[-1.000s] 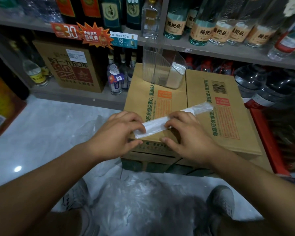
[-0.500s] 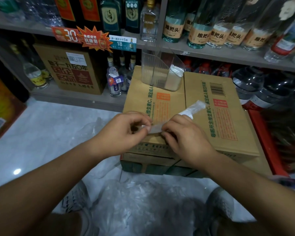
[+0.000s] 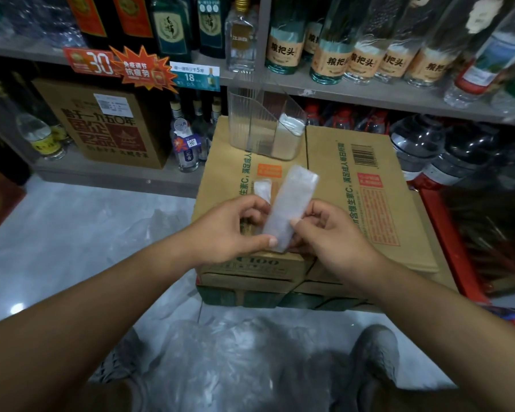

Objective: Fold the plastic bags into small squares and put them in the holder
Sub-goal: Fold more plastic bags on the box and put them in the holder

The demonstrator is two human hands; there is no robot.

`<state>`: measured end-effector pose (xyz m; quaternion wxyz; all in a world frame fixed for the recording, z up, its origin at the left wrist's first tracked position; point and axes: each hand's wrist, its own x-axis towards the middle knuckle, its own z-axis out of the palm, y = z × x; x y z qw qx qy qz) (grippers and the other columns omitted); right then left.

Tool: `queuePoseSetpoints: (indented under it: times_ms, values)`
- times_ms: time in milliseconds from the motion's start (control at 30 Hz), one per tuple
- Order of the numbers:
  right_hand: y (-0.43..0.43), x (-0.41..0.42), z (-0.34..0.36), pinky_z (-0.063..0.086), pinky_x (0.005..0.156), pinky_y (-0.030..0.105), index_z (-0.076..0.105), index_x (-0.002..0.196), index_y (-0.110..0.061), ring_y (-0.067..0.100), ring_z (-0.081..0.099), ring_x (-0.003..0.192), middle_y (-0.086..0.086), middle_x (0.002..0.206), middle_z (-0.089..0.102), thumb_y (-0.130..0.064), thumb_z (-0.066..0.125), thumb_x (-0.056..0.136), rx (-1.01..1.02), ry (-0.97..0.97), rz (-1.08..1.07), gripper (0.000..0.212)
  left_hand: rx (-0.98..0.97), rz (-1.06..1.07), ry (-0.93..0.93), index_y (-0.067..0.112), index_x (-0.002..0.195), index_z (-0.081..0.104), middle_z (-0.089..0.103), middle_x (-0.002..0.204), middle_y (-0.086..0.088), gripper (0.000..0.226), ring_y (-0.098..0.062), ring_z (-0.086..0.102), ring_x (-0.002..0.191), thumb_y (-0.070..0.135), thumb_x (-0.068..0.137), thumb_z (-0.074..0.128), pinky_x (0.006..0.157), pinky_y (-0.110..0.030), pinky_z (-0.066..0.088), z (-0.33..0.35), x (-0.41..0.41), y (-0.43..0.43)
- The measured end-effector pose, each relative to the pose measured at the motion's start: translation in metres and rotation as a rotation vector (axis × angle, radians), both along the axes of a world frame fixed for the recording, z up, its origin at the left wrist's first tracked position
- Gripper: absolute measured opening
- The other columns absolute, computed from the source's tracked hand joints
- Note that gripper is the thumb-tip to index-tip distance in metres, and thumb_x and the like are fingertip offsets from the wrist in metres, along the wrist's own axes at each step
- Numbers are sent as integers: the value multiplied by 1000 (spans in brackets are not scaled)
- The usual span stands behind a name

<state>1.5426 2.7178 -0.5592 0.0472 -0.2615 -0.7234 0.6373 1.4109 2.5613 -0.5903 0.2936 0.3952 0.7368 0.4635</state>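
Step in hand: mid-fold. The bag was down to a long narrow strip, not yet a square. Both hands were close together on it, holding it up just above the near part of the cardboard box. Left hand gripped the near end, thumb on the front face, fingers curled behind. A short pale flap stuck out on its far side; probably the same bag, couldn't tell for sure. Right hand pinched the strip's right edge about midway. The strip pointed toward the far side, tilted slightly right, far end free. The holder, clear plastic, stood on the far part of the box top, well apart from the hands, with white folded bags sitting in its right compartment. A pile of loose bags lay on the floor near the feet, so plenty was left to do. Next move, my read: fold the strip end over end until square, pinch tight because thin film likely springs open, then reach far and drop it into the holder.
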Motion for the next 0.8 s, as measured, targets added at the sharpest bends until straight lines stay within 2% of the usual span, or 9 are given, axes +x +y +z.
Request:
queuePoseSetpoints:
  times_ms: [67, 133, 300, 400, 433, 500, 667, 733, 800]
  values:
    - [3, -4, 6, 63, 78, 41, 62, 113, -5, 26, 74, 78, 18, 97, 75, -10, 57, 101, -120, -9, -6, 14, -32, 23, 64, 27, 109, 67, 69, 93, 11, 44, -5, 67, 99, 45, 72, 82, 101, -37, 51, -3, 1, 2]
    - [9, -12, 10, 62, 71, 39, 63, 114, -10, 22, 74, 75, 11, 93, 76, -19, 56, 102, -81, 11, 1, 16, -55, 38, 99, 31, 106, 67, 69, 95, 12, 45, -6, 66, 100, 55, 70, 78, 100, -39, 51, -4, 0, 2]
    - [32, -47, 6, 55, 64, 39, 66, 104, -7, 22, 66, 61, 6, 81, 72, -21, 58, 102, 240, 24, -44, 17, -40, 51, 96, 32, 114, 63, 72, 100, 13, 51, -4, 66, 104, 60, 73, 73, 102, -43, 49, -5, 4, 1]
    - [39, -63, 4, 49, 65, 18, 70, 97, -15, 7, 64, 73, -4, 86, 71, -24, 63, 99, 513, 35, 83, 11, -7, 69, 41, 33, 121, 57, 75, 100, 12, 50, -7, 68, 104, 55, 78, 71, 99, -47, 51, -4, 5, 1]
    - [40, -67, 2, 48, 64, 16, 70, 94, -17, 3, 63, 75, -7, 86, 70, -24, 65, 97, 587, 39, 123, 9, -2, 72, 26, 33, 123, 56, 75, 101, 12, 52, -9, 69, 104, 54, 78, 71, 99, -48, 51, -5, 5, 1]
    - [44, -75, -6, 48, 68, 23, 71, 94, -21, 3, 62, 80, -9, 88, 69, -23, 71, 92, 645, 42, 180, 3, 0, 77, 1, 33, 126, 53, 75, 103, 10, 57, -14, 70, 104, 54, 77, 72, 98, -50, 51, -7, 4, 1]
    - [46, -86, -19, 45, 77, 23, 64, 117, -24, 3, 53, 83, -4, 107, 61, -25, 84, 80, 688, 15, 200, 42, -11, 85, 14, 38, 129, 44, 69, 98, 8, 64, -23, 68, 94, 50, 74, 74, 91, -50, 52, -12, 1, -1]
    - [46, -87, -20, 43, 76, 23, 64, 116, -23, -1, 51, 79, -4, 105, 61, -21, 82, 82, 701, 30, 220, 39, -31, 78, 27, 38, 130, 43, 67, 100, 8, 64, -26, 67, 92, 45, 75, 76, 89, -50, 52, -13, -2, -3]
    - [45, -86, -19, 47, 76, 26, 68, 106, -20, 0, 53, 79, -4, 100, 63, -16, 78, 84, 743, 36, 264, 24, -38, 72, 64, 40, 128, 47, 66, 104, 10, 60, -22, 67, 98, 40, 77, 78, 92, -48, 52, -11, -3, -6]
